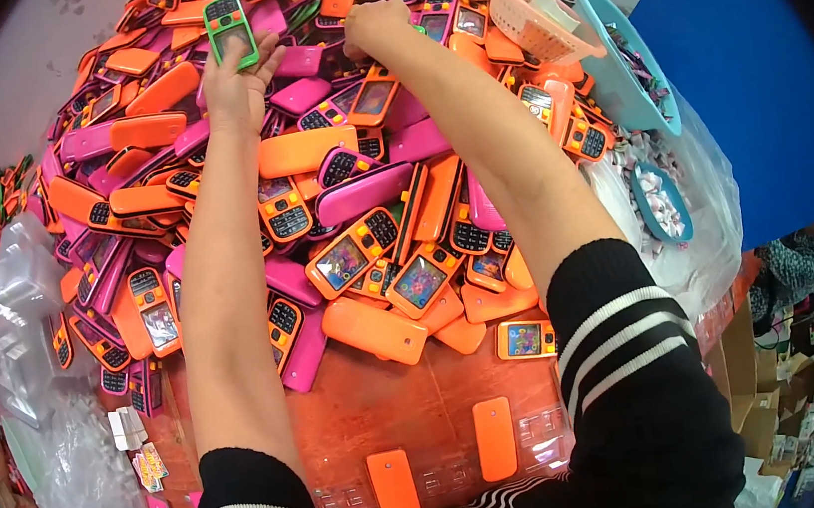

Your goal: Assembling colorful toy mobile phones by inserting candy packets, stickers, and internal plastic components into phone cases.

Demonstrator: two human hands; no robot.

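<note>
My left hand [245, 84] reaches to the back of a big heap of toy phones, palm turned up, with a green toy phone [231, 35] held upside up between thumb and palm. The phone shows a dark keypad and small orange buttons. At the far middle of the heap, my right hand [376, 31] is closed, and its fingertips are hidden from view. A bit of green [419, 30] shows just beside it; whether the hand grips it cannot be told. Orange phones [364, 249] and magenta phones [365, 193] lie piled under both forearms.
Two orange phones [495, 440] lie apart near the table's front edge, on clear plastic trays. At the right stand a peach basket [541, 23], a blue basin [633, 78] and a small blue dish [663, 210] of white pieces. Clear plastic packaging [83, 492] lies at the left.
</note>
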